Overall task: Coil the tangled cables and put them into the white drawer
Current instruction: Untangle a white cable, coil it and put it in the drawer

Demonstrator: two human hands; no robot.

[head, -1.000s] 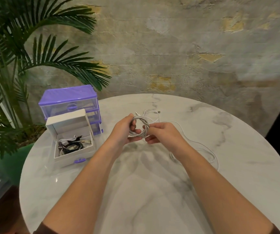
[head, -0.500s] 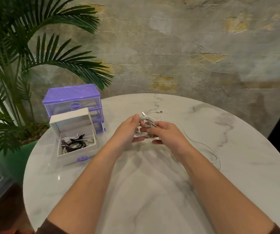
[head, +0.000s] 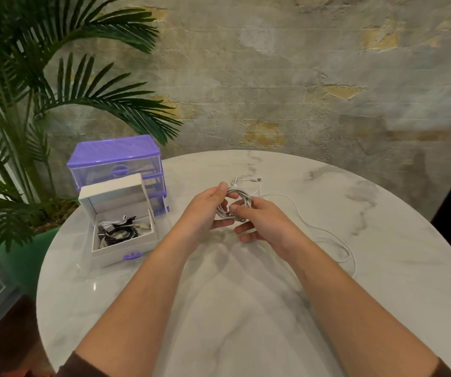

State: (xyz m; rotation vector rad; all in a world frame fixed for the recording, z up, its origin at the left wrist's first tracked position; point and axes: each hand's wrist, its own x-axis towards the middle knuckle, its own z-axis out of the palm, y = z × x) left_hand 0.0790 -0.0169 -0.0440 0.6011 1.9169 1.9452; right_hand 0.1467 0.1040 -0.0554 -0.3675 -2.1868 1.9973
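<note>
We see a white cable (head: 236, 204) partly wound into a small coil, held above the middle of the round marble worktop (head: 382, 281). The left hand (head: 205, 210) grips the coil from the left, its fingers (head: 223, 223) curled under the loops and the thumb laid over the top. The right hand (head: 265, 221) meets it from the right, thumb and forefinger pinching the strands at the coil's near side while the other fingers hang loosely curled below. The unwound rest of the cable trails from the coil to the right, lying on the worktop in a loose curve, and a short end with a plug pokes out behind the coil.

To the left, on the same worktop, stands the white drawer (head: 122, 240), pulled out and open at the top, with black and white cables (head: 118, 231) already lying inside. Just behind it, touching or nearly so, we see a purple drawer unit (head: 115, 161). A palm plant (head: 28, 104) rises beyond the worktop's left edge, before a weathered wall (head: 300, 77).
</note>
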